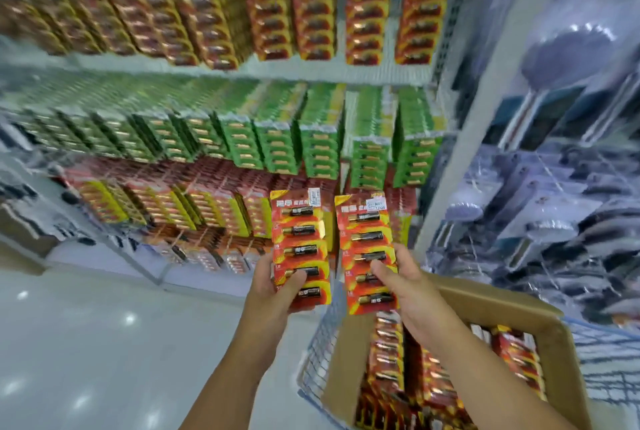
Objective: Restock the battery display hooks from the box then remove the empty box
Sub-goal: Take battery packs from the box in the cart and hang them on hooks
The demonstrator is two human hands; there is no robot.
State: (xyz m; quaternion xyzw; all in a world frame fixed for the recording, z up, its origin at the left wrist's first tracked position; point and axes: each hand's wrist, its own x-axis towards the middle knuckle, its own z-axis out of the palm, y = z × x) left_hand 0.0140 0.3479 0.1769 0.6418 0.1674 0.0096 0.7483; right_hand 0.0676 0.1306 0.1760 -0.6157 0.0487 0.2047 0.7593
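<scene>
Below the packed hooks [221, 139], each hand grips a battery card while the box [540, 336] remains well stocked: left hand [273, 287] on left card [300, 249], right hand [408, 287] on right card [369, 253].

The upper racks of battery packs [214, 24] are smeared by motion blur, so no print can be read. The hooks are hidden behind the packs. The goods at the right [568, 125] are too blurred to be identified. The cardboard box [554, 336] is cut off by the bottom edge, and its contents are partly covered by the right forearm [485, 370].
</scene>
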